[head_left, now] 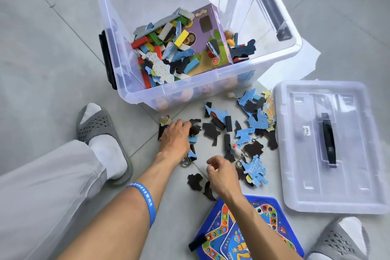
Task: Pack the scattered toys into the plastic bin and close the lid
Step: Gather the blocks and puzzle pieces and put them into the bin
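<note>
At far left a grey trouser leg [42, 186] and a grey slipper [101, 139] over a white sock rest on the tiled floor [42, 48]. A blue wristband [145, 200] circles the left forearm. The left hand [176, 137] lies palm down on the left edge of the scattered puzzle pieces [238, 135], fingers curled over a few of them; whether it actually grips any cannot be told. Behind it stands the open plastic bin [118, 27], clear with black latches, already holding coloured wooden blocks [160, 42], more puzzle pieces and a purple toy box [207, 38]. The right hand [221, 175] hovers just above the floor near two black pieces, fingers loosely bent, thumb and forefinger close together with nothing visibly held. Below it a blue game board [272, 230] lies on the floor under the right forearm. Small metal hooks [239, 162] sit among the pieces. To the right lies the clear lid [299, 154], flat on the floor, beside the bin. Another grey slipper [341, 240] shows at the bottom right corner.
</note>
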Action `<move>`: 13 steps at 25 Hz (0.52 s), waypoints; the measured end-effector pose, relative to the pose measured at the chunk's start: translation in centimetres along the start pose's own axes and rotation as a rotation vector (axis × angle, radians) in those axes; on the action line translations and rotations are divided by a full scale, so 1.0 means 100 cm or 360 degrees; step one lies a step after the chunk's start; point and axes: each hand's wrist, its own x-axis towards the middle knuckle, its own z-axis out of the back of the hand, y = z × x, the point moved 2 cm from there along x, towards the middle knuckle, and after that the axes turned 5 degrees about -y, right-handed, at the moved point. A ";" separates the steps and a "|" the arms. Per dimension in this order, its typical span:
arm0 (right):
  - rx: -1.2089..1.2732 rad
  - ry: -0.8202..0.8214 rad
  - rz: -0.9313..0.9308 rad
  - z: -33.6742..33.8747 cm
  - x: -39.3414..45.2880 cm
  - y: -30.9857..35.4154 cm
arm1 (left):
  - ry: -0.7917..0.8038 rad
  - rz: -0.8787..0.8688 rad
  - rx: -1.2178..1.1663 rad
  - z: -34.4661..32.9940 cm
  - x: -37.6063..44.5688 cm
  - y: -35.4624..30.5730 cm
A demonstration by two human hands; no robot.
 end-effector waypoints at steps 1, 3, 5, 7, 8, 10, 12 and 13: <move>-0.0027 0.0010 0.0022 -0.001 0.002 -0.005 | -0.0011 -0.0037 0.0014 -0.004 0.002 -0.001; -0.0026 -0.0004 0.0029 0.002 0.002 -0.013 | 0.0032 0.0009 -0.0106 -0.005 0.004 -0.005; 0.0028 -0.0107 0.0006 0.008 0.002 -0.016 | 0.0142 0.0240 -0.0339 -0.003 0.004 -0.010; 0.0072 -0.0310 0.0031 0.017 0.006 -0.013 | 0.0185 0.0474 -0.0521 -0.003 -0.004 -0.015; 0.0033 -0.0412 0.0093 0.022 0.009 -0.009 | 0.0178 0.0528 -0.0544 -0.004 -0.012 -0.019; -0.0148 -0.0543 0.0306 0.034 0.020 0.001 | 0.0185 0.0548 -0.0516 -0.010 -0.027 -0.032; -0.0413 -0.0581 0.0539 0.040 0.032 0.010 | 0.0177 0.0490 -0.0433 -0.016 -0.037 -0.043; -0.0568 -0.0584 0.0596 0.042 0.038 0.012 | 0.0149 0.0433 -0.0378 -0.019 -0.040 -0.047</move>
